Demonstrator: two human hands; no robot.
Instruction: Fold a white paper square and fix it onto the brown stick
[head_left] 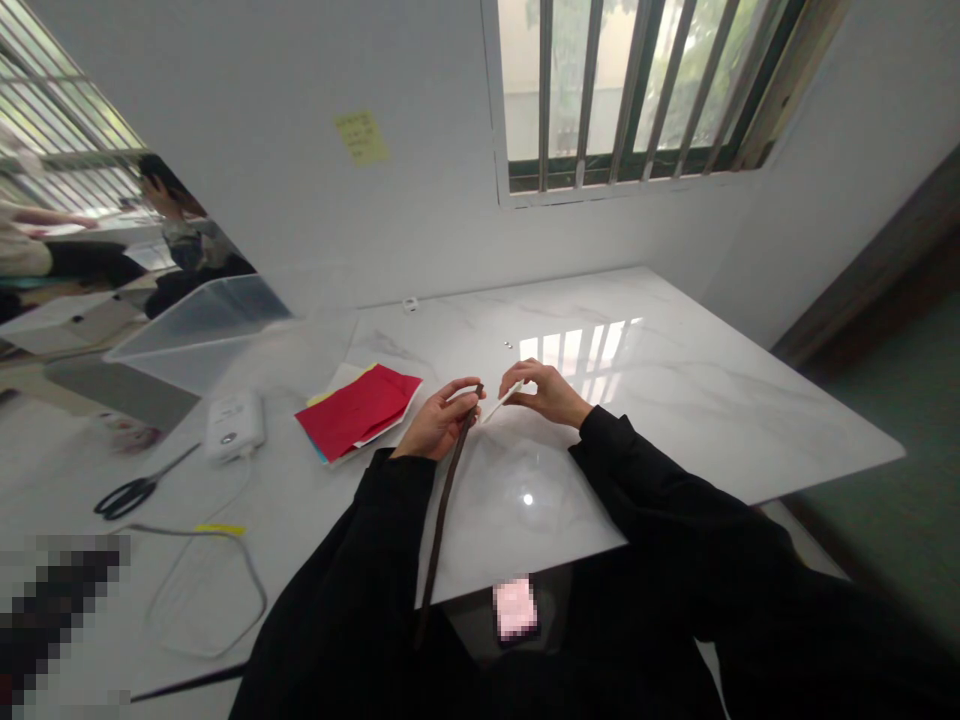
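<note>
Between the thumb and fingers of my left hand [436, 424] is the end of a long, narrow brown strap [444, 510]. From there it runs down across the white marbled table [517, 530] and over the front edge. My right hand [551, 393] pinches a thin white stick [501, 402], slanted with its lower tip close to the strap's end. Whether that tip touches the strap, I cannot tell. A couple of tiny shiny pieces [508, 345] lie on the table beyond my hands.
Left of my hands lie red paper sheets [358, 410], black-handled scissors [139, 492], a white device with a cable [234, 425] and a looped grey cord [259, 580]. A clear plastic bin [210, 320] stands farther left. Behind the table are a wall and a barred window [615, 90]. Other people sit far left.
</note>
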